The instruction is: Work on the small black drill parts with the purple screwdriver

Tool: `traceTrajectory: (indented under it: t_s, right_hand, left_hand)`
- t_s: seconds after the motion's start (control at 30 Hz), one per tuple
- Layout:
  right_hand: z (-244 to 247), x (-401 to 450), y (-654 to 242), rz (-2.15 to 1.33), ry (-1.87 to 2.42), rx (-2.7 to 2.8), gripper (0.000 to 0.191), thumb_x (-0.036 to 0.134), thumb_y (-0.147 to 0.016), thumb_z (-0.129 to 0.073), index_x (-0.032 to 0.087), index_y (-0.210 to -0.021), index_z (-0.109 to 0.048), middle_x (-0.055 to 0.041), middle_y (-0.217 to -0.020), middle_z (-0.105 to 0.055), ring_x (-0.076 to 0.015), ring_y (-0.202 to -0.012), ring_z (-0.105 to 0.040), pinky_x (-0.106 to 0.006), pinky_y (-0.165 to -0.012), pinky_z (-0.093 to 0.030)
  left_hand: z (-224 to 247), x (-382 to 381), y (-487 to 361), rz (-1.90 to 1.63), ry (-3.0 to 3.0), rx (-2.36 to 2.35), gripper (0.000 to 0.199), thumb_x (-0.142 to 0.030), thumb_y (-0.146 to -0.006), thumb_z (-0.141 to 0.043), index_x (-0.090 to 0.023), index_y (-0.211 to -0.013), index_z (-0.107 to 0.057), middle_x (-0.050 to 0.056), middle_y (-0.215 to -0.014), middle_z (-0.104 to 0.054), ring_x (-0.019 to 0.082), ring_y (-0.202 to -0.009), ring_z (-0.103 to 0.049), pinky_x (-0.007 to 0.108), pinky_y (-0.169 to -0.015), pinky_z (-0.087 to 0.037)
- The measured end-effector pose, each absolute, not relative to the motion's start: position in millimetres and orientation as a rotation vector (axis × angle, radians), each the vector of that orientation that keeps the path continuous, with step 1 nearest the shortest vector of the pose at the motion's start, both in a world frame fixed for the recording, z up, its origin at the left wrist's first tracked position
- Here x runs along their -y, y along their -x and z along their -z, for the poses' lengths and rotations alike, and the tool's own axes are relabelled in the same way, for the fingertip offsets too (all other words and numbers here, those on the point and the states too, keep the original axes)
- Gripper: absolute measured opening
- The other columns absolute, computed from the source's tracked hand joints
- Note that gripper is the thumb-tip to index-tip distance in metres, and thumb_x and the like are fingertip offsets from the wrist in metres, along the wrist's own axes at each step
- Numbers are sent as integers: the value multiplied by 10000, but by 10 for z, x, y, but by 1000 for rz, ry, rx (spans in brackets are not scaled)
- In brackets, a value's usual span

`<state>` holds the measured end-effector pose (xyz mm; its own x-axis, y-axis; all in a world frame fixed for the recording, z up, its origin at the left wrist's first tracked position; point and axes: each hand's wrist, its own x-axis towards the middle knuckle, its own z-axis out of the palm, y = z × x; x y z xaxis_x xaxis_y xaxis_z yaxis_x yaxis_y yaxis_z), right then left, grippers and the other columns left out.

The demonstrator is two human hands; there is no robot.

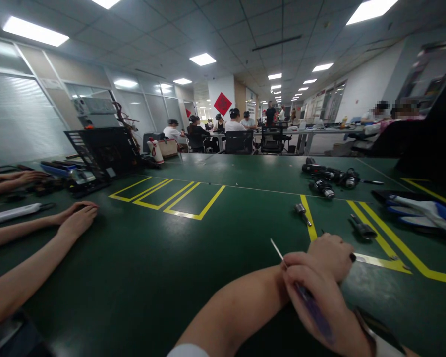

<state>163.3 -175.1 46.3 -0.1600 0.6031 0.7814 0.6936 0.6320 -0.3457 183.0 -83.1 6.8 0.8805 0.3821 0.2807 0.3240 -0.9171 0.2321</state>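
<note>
My right hand (319, 297) is closed around the purple handle of a screwdriver (314, 315), its thin metal shaft pointing up and left. My left hand (330, 255) reaches across to the right, beyond my right hand, with fingers curled down at the table. A small dark bit shows at its fingertips, too little to name. My right wrist crosses near my left forearm. Just past my left hand lie a small metal socket adapter (300, 212) and a larger dark socket (363, 228). Tiny metal pieces (395, 258) rest on the yellow tape to the right.
Black power tools (325, 181) lie farther back on the green table (134, 267). Blue-and-white gloves (423, 210) are at the right. Another person's hands (76, 218) rest at the left, near a black rack (107, 151); more hands (31, 176) lie beyond. People sit in the background.
</note>
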Motion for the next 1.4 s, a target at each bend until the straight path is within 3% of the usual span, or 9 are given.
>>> traceTrajectory:
  t_s: [0.13,0.23,0.4,0.6,0.77,0.87,1.0,1.1,1.4]
  right_hand:
    - [-388,1782,-1557,156,923,1993,251,24,-738,-456,209,-886,-537,-78,-852,-637,-182,-733,-629,-295,-618,-535]
    - [-359,1775,-1540,163,925,1971,251,26,-755,-442,222,-887,-527,-73,-841,-645,-187,-746,-632,-306,-629,-536]
    - [-325,1791,-1492,246,844,2009,183,78,-830,-436,224,-829,-547,-58,-801,-659,-195,-775,-624,-339,-688,-523]
    - [-330,1783,-1493,299,803,2115,226,121,-895,-372,218,-787,-544,-46,-767,-667,-173,-746,-618,-375,-789,-508]
    - [-208,1701,-1614,349,847,2008,208,40,-810,-472,219,-906,-518,-50,-894,-650,-189,-886,-613,-449,-897,-459]
    - [-128,1635,-1684,236,984,1958,244,42,-795,-478,238,-938,-501,-60,-960,-611,-215,-932,-591,-455,-857,-463]
    - [-116,1543,-1753,9,1180,1803,169,110,-817,-488,245,-918,-497,-80,-998,-569,-237,-920,-564,-418,-773,-469]
    - [-126,1446,-1808,-247,1303,1523,52,213,-815,-511,244,-857,-507,-64,-944,-569,-236,-887,-557,-408,-787,-453]
    - [56,1183,-2014,-530,1504,1015,107,311,-742,-566,227,-803,-538,-32,-860,-583,-227,-814,-578,-369,-695,-487]
  left_hand:
    - [-79,849,-1838,-552,-2863,-481,293,-265,-838,-408,-152,-1020,-608,102,-985,-609,228,-895,-551,375,-778,-497]
    - [-100,841,-1768,-740,-2798,-546,417,-362,-825,-433,-157,-1179,-516,117,-1177,-529,256,-977,-519,402,-813,-488]
    - [-259,474,-1716,-717,-2871,-750,450,-188,-836,-427,-107,-1278,-397,153,-1377,-338,286,-1190,-370,427,-977,-382]
    - [-321,-195,-1752,-262,-2966,-766,508,-108,-801,-497,-269,-1277,-424,14,-1508,-143,372,-1355,-86,585,-1001,-299]
    - [-293,-386,-1667,-112,-2929,-685,441,-74,-819,-446,-206,-1239,-470,96,-1345,-406,287,-1225,-386,429,-955,-402]
    - [-303,-398,-1545,-167,-2916,-733,362,-133,-852,-428,-168,-1208,-489,130,-1219,-469,285,-1078,-499,422,-867,-446]
    - [-307,-315,-1335,-196,-2879,-790,328,-167,-847,-469,-143,-1173,-497,134,-1136,-494,268,-993,-537,374,-792,-471]
    - [-285,-139,-1085,-216,-2863,-818,319,-160,-847,-472,-146,-1164,-495,111,-1078,-526,254,-1027,-514,366,-841,-449]
    - [-383,619,-102,-301,-2617,-820,335,-179,-841,-503,-217,-1174,-491,52,-1136,-527,190,-1028,-503,338,-880,-422]
